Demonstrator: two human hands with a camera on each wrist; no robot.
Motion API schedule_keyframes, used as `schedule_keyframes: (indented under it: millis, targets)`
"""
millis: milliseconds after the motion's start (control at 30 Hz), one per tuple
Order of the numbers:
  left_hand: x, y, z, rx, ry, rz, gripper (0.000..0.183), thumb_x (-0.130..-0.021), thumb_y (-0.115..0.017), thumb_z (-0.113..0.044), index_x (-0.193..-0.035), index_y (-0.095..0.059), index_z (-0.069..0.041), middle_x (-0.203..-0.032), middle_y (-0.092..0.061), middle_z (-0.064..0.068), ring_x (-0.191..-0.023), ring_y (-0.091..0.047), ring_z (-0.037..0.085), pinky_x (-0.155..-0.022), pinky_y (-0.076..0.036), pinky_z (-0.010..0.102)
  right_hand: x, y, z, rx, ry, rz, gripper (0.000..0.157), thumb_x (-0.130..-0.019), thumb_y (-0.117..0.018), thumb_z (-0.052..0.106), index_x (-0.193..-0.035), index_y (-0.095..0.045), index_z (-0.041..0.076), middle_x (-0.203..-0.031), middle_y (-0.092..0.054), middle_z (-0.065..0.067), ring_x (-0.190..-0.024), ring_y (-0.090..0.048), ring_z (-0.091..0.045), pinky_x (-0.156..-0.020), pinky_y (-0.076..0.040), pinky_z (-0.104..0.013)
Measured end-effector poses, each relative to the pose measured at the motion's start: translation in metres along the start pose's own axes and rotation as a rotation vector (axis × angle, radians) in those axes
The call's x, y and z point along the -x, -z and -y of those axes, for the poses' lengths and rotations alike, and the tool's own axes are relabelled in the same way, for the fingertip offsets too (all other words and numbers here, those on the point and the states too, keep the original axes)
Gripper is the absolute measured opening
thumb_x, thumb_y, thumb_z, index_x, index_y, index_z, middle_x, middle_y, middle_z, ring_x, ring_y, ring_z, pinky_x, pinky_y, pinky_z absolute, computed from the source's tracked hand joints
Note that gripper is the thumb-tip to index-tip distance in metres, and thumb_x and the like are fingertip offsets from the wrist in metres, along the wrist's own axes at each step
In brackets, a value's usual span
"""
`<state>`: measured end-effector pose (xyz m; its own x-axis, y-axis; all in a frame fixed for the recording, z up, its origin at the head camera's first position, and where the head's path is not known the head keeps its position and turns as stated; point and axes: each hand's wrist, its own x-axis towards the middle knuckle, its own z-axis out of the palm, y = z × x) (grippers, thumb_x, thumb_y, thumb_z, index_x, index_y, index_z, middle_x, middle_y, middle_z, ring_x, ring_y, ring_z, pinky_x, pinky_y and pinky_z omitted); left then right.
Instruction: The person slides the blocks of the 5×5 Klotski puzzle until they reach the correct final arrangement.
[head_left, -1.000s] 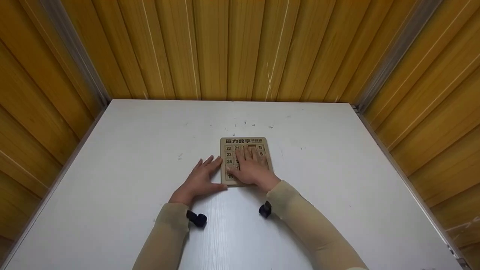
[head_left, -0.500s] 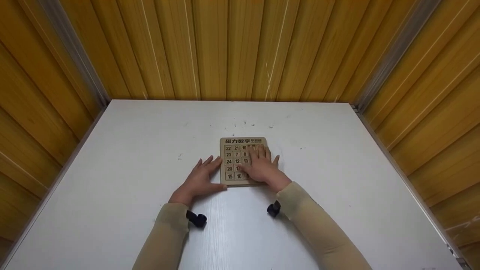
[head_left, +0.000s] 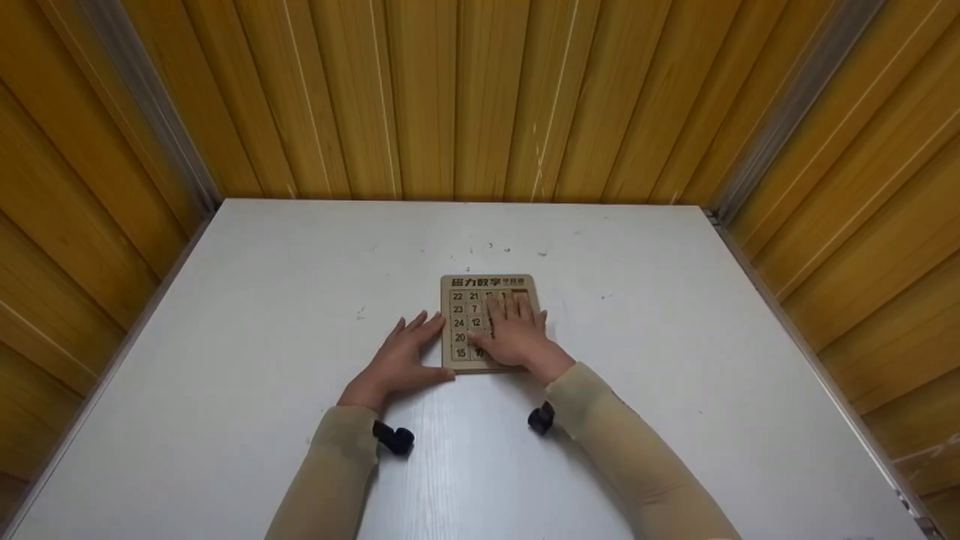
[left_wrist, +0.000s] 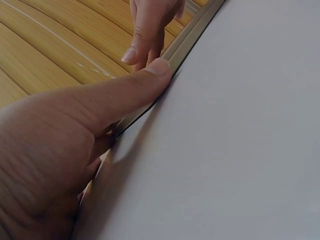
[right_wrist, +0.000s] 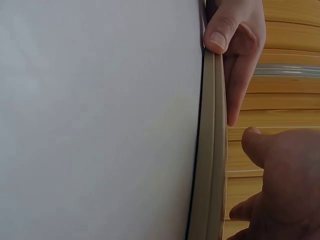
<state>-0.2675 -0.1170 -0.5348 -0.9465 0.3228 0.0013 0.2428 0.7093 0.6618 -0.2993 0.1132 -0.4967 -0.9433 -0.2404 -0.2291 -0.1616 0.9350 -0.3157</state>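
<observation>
Head camera view: yellow wood-look panels (head_left: 420, 97) rise behind and beside a white table (head_left: 225, 337), where a person's beige sleeves (head_left: 322, 472) reach toward a tan number board (head_left: 465, 367) lying flat near the middle of the tabletop. The left hand (head_left: 401, 361), fingers extended and thumb held wide, meets the board's left side, its thumb on the near edge at the corner. The right hand (head_left: 517, 337) spreads palm down over the board's middle and right; whether its fingertips touch the surface is hard to make out. A black device (head_left: 403, 441) sits at each cuff. Numbered tiles (head_left: 457, 296) reading 22, 23, 24, 20 and 15 run down the left column; a dark brown gap (head_left: 520, 291) shows at the grid's top right.
</observation>
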Motion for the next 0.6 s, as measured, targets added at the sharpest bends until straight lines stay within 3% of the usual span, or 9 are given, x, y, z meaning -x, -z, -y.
schedule_keyframes:
  millis: [133, 433, 600]
  targets:
    - [0.000, 0.000, -0.001, 0.000, 0.016, 0.005, 0.102, -0.077, -0.088, -0.046, -0.161, -0.036, -0.024, -0.170, -0.031, 0.001, -0.162, -0.014, 0.034, -0.134, -0.010, 0.052, 0.004, 0.001, -0.003, -0.023, 0.017, -0.010, 0.088, -0.101, -0.043, 0.067, -0.167, -0.012, 0.018, -0.174, 0.000, -0.019, -0.161, 0.005, -0.043, -0.125, 0.001, -0.075]
    - [0.000, 0.000, -0.001, -0.006, -0.015, 0.004, 0.101, -0.078, -0.088, -0.043, -0.161, -0.035, -0.019, -0.168, -0.034, -0.001, -0.162, -0.017, 0.026, -0.135, -0.006, 0.049, 0.029, 0.010, -0.015, -0.063, 0.024, 0.005, 0.090, -0.101, -0.046, 0.065, -0.167, -0.008, 0.017, -0.173, 0.000, -0.020, -0.161, 0.007, -0.043, -0.123, 0.008, -0.077]
    - [0.000, 0.000, -0.001, 0.004, -0.001, 0.001, 0.101, -0.078, -0.088, -0.043, -0.161, -0.035, -0.020, -0.169, -0.033, 0.002, -0.162, -0.015, 0.030, -0.134, -0.007, 0.052, 0.034, 0.010, -0.018, -0.062, 0.015, 0.016, 0.091, -0.101, -0.045, 0.066, -0.167, -0.008, 0.015, -0.173, -0.005, -0.021, -0.161, 0.005, -0.043, -0.123, 0.009, -0.076]
